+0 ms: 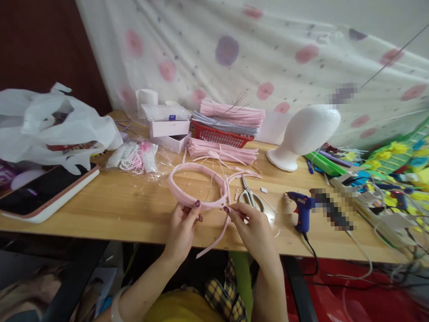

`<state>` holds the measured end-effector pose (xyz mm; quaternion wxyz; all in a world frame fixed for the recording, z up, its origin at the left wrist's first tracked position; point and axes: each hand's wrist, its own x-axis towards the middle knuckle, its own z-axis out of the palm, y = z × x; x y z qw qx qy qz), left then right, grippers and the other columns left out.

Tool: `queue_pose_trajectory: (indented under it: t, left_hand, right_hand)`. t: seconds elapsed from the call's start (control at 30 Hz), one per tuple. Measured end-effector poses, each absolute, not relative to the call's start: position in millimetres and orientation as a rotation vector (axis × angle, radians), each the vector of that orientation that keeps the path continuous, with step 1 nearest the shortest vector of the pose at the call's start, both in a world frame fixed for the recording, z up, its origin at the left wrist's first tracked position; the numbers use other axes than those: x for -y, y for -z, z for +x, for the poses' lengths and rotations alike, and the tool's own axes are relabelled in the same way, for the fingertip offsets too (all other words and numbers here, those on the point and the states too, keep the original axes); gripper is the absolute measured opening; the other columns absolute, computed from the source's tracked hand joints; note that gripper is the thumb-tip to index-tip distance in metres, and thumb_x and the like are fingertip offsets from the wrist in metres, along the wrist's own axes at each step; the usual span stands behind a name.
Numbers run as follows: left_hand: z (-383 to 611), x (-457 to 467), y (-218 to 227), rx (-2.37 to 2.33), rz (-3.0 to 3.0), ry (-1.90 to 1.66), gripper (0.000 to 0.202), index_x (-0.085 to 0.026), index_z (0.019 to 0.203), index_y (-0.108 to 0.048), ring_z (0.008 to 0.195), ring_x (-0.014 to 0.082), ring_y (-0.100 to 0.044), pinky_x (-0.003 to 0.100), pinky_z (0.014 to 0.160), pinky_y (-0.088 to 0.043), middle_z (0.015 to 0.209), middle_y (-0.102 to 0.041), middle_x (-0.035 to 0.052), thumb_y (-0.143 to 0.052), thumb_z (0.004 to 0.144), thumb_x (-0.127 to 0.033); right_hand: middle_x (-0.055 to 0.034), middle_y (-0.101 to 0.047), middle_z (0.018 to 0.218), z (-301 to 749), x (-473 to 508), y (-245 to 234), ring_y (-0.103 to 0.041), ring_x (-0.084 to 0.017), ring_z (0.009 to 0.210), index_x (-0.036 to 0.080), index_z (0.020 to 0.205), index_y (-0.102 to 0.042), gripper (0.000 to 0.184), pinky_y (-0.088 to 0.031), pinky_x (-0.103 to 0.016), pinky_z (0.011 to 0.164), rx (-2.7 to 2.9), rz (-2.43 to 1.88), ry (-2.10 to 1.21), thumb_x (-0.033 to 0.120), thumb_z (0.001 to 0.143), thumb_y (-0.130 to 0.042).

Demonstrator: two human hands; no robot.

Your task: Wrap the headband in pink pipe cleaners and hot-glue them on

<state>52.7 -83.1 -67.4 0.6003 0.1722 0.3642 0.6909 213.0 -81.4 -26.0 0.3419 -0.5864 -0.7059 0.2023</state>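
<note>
A pink wrapped headband [180, 181] lies on the wooden table [124, 206] near the front edge. My left hand [181, 228] pinches its near rim with closed fingers. My right hand [250, 225] is closed on a pink ribbon strip [217, 238] where it meets the headband; the strip's loose end hangs down past the table edge. Scissors [247, 195] lie just behind my right hand.
A blue glue gun [302, 209] lies to the right, with cables and colourful craft bits beyond. A white foam head [305, 132], a red basket [220, 135] with pink strips, white boxes [167, 125], a bag of beads [139, 156], a tablet [43, 190] and a white plastic bag [47, 124] crowd the table.
</note>
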Motion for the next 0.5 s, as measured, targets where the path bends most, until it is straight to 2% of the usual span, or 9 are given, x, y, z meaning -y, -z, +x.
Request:
queue_pose_trajectory:
  t: [0.33, 0.5]
  left_hand:
    - [52.8, 83.6, 67.9, -0.819, 0.404, -1.605, 0.037, -0.016, 0.075, -0.062, 0.06, 0.0066, -0.05, 0.019, 0.06, -0.044, 0.065, -0.058, -0.0057, -0.089, 0.06, -0.037]
    - [53.3, 83.8, 66.9, -0.821, 0.374, -1.603, 0.041, -0.017, 0.074, -0.06, 0.058, 0.0065, -0.048, 0.02, 0.059, -0.044, 0.062, -0.057, -0.0061, -0.09, 0.057, -0.039]
  right_hand:
    - [-0.0035, -0.068, 0.07, 214.5, 72.0, 26.8, -0.055, -0.018, 0.064, 0.02, 0.078, -0.072, 0.028, -0.038, -0.028, 0.062, 1.752, -1.539, -0.619, 0.043, 0.086, -0.06]
    - [0.0004, -0.057, 0.062, 212.4, 60.8, 35.2, -0.049, -0.016, 0.058, 0.019, 0.085, -0.071, 0.028, -0.037, -0.027, 0.058, 1.6, -1.489, -0.734, 0.047, 0.082, -0.065]
